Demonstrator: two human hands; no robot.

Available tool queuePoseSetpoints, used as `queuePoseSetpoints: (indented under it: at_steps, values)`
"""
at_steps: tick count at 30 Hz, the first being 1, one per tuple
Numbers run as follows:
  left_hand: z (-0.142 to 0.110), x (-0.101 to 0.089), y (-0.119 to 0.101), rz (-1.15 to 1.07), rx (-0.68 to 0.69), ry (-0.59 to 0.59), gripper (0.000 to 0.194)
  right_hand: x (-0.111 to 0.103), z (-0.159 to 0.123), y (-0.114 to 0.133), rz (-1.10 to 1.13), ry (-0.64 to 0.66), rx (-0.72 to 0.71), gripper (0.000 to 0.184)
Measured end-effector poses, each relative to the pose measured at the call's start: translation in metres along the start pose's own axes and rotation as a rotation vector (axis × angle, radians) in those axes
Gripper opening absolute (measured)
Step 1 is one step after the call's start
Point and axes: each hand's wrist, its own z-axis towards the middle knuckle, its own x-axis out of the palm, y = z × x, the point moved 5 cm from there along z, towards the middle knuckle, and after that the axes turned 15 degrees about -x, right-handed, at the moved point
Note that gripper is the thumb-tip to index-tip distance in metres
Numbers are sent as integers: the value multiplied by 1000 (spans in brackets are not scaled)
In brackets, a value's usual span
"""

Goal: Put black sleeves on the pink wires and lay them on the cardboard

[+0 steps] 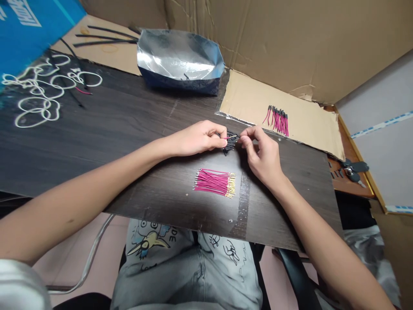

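Note:
My left hand (200,137) pinches a short pink wire (231,137) by its end, fingers closed. My right hand (260,151) is closed in a pinch just right of it, at the wire's metal tip, on a small black sleeve that I can barely make out. Under both hands lies a little heap of black sleeves (228,146). A bundle of pink wires with gold tips (215,182) lies on the dark board (122,125) just in front of my hands. Several pink wires with black sleeves on them (278,119) lie on the cardboard sheet (309,125) behind.
A silver foil-lined tray (180,58) stands at the back. White wire loops (41,92) lie at the left, long black tubes (103,38) behind them, a blue box (29,30) at the top left. Black tools (353,170) rest on the right ledge. Cardboard walls close the back.

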Motion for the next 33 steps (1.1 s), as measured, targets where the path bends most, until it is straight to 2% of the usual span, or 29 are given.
queuePoseSetpoints:
  at_steps: [10, 16, 22, 27, 33]
  values:
    - [-1, 0, -2, 71, 10, -13, 20, -7, 1, 8, -19, -43, -76, 9]
    - [-1, 2, -2, 68, 26, 20, 18, -3, 1, 12, 64, 7, -52, 10]
    - [-1, 2, -2, 50, 41, 23, 18, 0, -1, 8, 189, 11, 78, 13]
    - [-1, 2, -3, 10, 43, 32, 22, 5, -3, 1, 474, -18, 209, 22]
    - [-2, 6, -1, -69, 20, 127, 22, 9, -1, -5, 749, -8, 340, 28]
